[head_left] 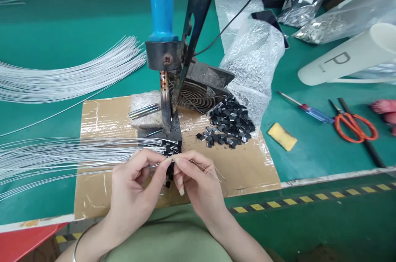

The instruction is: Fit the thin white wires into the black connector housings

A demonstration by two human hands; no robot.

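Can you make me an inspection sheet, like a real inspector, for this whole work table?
Surface: green table with cardboard on it.
Work things: two bunches of white wires; a pile of black pieces; an iron pointing down.
Clutter: screwdriver, orange scissors, yellow sponge, cup on its side, plastic wrap.
Hands: left hand and right hand meet at the fingertips, pinching thin wire; the pinched part is hidden.
Cables: black cord crosses the wrap behind the iron.
Surroundings: yellow-black tape on the floor.
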